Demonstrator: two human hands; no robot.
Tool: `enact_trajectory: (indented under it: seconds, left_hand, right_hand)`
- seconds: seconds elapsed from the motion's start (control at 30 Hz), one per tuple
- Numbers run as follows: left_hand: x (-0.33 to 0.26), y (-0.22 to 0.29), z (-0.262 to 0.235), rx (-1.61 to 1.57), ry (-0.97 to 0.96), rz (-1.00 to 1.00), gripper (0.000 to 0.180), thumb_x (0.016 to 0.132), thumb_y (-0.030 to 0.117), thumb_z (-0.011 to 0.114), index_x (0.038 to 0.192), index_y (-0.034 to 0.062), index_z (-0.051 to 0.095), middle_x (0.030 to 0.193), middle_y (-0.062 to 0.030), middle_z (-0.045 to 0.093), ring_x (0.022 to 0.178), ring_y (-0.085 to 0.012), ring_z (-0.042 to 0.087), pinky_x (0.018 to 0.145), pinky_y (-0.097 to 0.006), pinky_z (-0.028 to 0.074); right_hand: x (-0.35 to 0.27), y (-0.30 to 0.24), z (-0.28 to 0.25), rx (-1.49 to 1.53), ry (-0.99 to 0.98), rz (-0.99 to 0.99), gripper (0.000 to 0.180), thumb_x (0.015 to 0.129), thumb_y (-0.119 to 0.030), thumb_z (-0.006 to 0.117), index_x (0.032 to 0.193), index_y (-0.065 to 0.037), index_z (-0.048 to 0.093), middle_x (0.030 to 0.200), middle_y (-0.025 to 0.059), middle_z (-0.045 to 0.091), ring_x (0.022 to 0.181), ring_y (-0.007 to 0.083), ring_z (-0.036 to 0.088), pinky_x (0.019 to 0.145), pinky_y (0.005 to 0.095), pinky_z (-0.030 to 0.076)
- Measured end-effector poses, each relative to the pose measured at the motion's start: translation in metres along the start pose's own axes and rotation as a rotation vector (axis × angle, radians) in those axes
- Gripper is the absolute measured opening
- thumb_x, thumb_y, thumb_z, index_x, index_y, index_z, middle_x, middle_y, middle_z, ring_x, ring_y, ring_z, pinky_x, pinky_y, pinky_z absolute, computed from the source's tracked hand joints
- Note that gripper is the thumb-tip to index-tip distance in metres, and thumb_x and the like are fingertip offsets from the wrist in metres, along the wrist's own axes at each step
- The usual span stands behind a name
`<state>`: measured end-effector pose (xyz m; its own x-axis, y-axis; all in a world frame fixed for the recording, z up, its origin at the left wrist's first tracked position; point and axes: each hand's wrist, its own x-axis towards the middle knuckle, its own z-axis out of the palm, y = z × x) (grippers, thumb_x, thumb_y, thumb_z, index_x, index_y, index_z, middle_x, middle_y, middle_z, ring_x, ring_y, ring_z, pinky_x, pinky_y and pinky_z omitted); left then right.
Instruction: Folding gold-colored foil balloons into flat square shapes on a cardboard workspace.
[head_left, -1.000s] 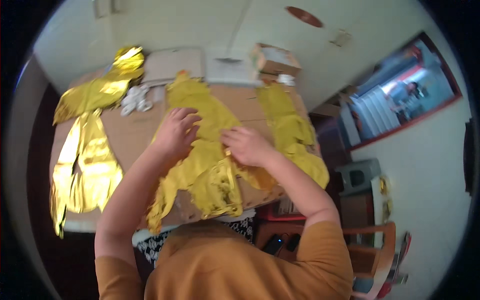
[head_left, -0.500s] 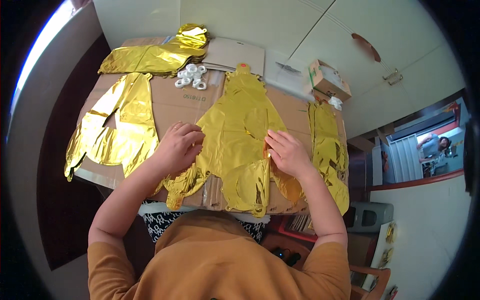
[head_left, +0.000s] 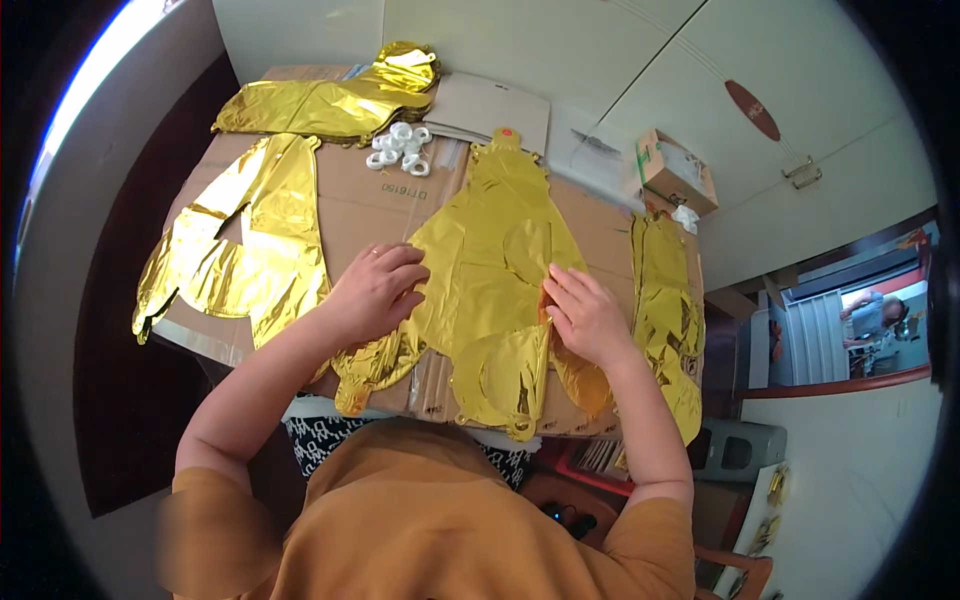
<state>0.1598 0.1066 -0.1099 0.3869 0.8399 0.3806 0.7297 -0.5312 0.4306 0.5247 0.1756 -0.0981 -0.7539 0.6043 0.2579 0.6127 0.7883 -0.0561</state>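
Note:
A flat, uninflated gold foil balloon lies spread in front of me on the cardboard-covered table. Over its left edge is my left hand, fingers loosely bent and apart, with nothing visible in them. My right hand is at the balloon's right side, its fingertips and thumb on a raised fold that reflects orange. Below that hand, the balloon's lower right lobe bulges out, while a folded flap reaches toward the near table edge. The palm side of both hands is hidden.
Another gold foil piece lies left, and more foil lies right. Stacked foil, white ribbon rolls and cardboard sheets sit at the back. A small box stands back right. Another person shows through an opening.
The whole view has shifted slightly, so the table appears further right. Both hands keep nearly the same places over the balloon. The person in the opening has changed posture.

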Motion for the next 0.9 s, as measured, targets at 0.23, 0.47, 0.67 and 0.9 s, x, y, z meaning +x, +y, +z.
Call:
enact_trajectory:
  seconds: [0.23, 0.47, 0.67, 0.9]
  left_hand:
    - [-0.0043, -0.0028, 0.0004, -0.009, -0.032, -0.022, 0.028, 0.088, 0.021, 0.072, 0.111, 0.0059, 0.069, 0.126, -0.0134, 0.063, 0.125, -0.0333, 0.056, 0.105, -0.046, 0.045]
    - [-0.0065, -0.0068, 0.0019, -0.013, -0.015, 0.025, 0.029, 0.088, 0.019, 0.073, 0.113, 0.0058, 0.069, 0.129, -0.0139, 0.062, 0.127, -0.0333, 0.056, 0.106, -0.046, 0.044]
    - [-0.0085, -0.0085, 0.0035, -0.016, -0.024, 0.014, 0.030, 0.088, 0.019, 0.073, 0.114, 0.0056, 0.069, 0.129, -0.0141, 0.062, 0.127, -0.0339, 0.056, 0.106, -0.047, 0.044]
    - [-0.0050, -0.0045, 0.0024, -0.017, -0.015, 0.029, 0.031, 0.087, 0.018, 0.073, 0.115, 0.0047, 0.069, 0.130, -0.0153, 0.062, 0.127, -0.0357, 0.056, 0.105, -0.047, 0.045]
  right_hand:
    - [0.0014, -0.0004, 0.0012, 0.018, 0.015, 0.006, 0.038, 0.090, -0.022, 0.069, 0.124, -0.006, 0.070, 0.138, 0.0098, 0.065, 0.121, 0.0328, 0.061, 0.101, 0.0441, 0.051]
    - [-0.0003, 0.0000, -0.0006, 0.040, 0.007, 0.020, 0.038, 0.089, -0.021, 0.070, 0.125, -0.007, 0.070, 0.137, 0.0092, 0.065, 0.121, 0.0328, 0.061, 0.100, 0.0444, 0.052]
    - [0.0021, -0.0015, -0.0016, 0.025, 0.007, 0.003, 0.038, 0.089, -0.021, 0.070, 0.124, -0.007, 0.070, 0.136, 0.0096, 0.066, 0.121, 0.0328, 0.062, 0.100, 0.0439, 0.053]
    - [-0.0013, -0.0027, 0.0007, 0.010, 0.020, 0.037, 0.036, 0.090, -0.023, 0.070, 0.124, -0.008, 0.070, 0.135, 0.0102, 0.066, 0.120, 0.0327, 0.062, 0.100, 0.0435, 0.053]
